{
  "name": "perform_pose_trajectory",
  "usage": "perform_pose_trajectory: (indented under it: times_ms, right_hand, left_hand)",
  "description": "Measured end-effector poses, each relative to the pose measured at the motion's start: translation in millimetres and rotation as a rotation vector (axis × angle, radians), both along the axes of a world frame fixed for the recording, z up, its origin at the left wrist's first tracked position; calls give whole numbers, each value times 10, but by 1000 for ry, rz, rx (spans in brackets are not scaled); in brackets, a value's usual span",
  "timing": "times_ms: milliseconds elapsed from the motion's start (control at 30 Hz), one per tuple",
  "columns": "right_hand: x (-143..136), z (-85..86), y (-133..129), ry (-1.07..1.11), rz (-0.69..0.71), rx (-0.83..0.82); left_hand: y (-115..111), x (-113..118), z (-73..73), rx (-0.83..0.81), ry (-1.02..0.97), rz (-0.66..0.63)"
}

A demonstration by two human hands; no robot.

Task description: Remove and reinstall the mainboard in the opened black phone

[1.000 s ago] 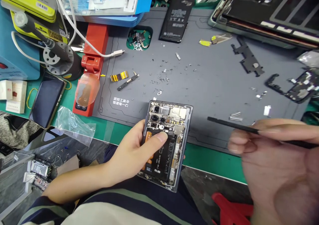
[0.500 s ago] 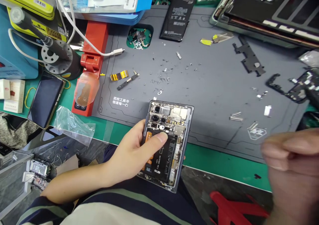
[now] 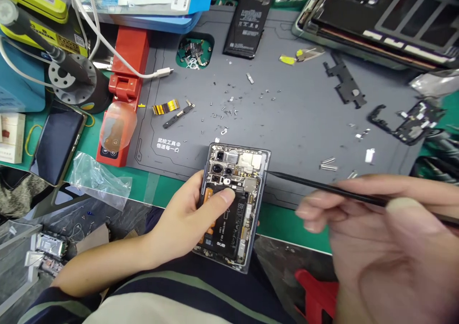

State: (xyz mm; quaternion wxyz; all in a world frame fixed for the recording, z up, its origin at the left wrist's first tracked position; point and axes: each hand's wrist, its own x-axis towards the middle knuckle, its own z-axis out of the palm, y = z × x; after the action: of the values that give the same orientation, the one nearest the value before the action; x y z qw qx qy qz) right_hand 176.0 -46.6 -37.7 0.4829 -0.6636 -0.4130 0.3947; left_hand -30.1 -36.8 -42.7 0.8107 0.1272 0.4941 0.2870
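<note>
I've got a green bench top (image 3: 283, 226) crossing the frame, grey mat (image 3: 304, 109) covering most of it. Dark streaked floor (image 3: 124, 211) at lower left, cardboard (image 3: 93, 240) lying on it, pale bars (image 3: 21, 286) alongside. Red stool-like piece (image 3: 319, 295) at lower right, cut off by bottom edge.

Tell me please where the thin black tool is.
In the head view, the tool is right of centre, in the right hand. Its tip is at the right edge of the open phone, which the left hand holds; contact is unclear.
</note>
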Motion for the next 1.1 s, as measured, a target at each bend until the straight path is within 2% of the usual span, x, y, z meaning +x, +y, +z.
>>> perform_pose_trajectory:
  times_ms: [167,600,900,1100]
  right_hand:
    - [-53,43,5,-13,-15,-75]
    - [-103,55,28,-34,26,-82]
    - [-38,15,123,146,46,-195]
    - [6,-20,146,175,67,-229]
  left_hand:
    - [-8,4,-2,23,14,19]
    - [-2,3,14,8,39,-21]
    - [6,-8,8,12,79,-61]
    - [9,0,9,8,92,-62]
